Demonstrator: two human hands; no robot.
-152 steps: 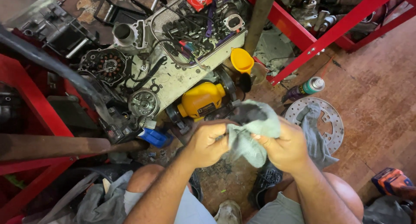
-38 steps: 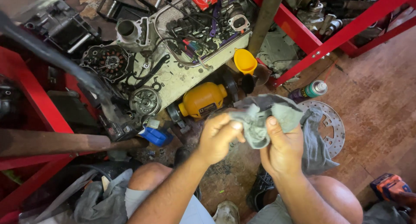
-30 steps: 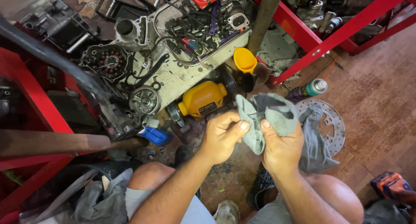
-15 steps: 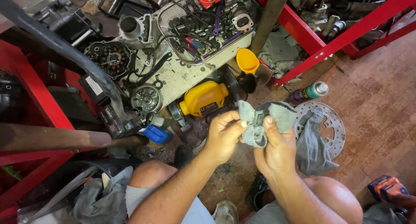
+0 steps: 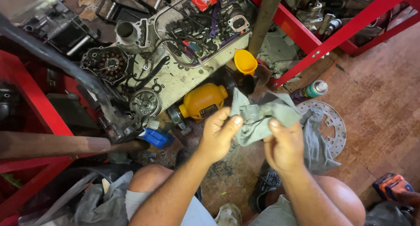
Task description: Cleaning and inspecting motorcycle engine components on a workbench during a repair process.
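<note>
Cluttered workshop floor fills the head view: a parts tray (image 5: 175, 84), a yellow grinder (image 5: 203, 101), an orange funnel (image 5: 245, 61), a brake disc (image 5: 334, 125). Above the knees, the left hand (image 5: 218, 134) pinches one edge of a grey rag (image 5: 267, 116) and the right hand (image 5: 284, 145) grips its middle. It looks soft, light and limp, likely greasy; bunched folds give the surest hold.

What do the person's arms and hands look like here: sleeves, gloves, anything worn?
Both arms are bare from the frame's lower edge to the wrist, with no sleeves in view. The left hand and right hand wear no gloves; no rings, watch or bands show. The forearms are hairy. Below them are bare knees and light grey shorts.
</note>
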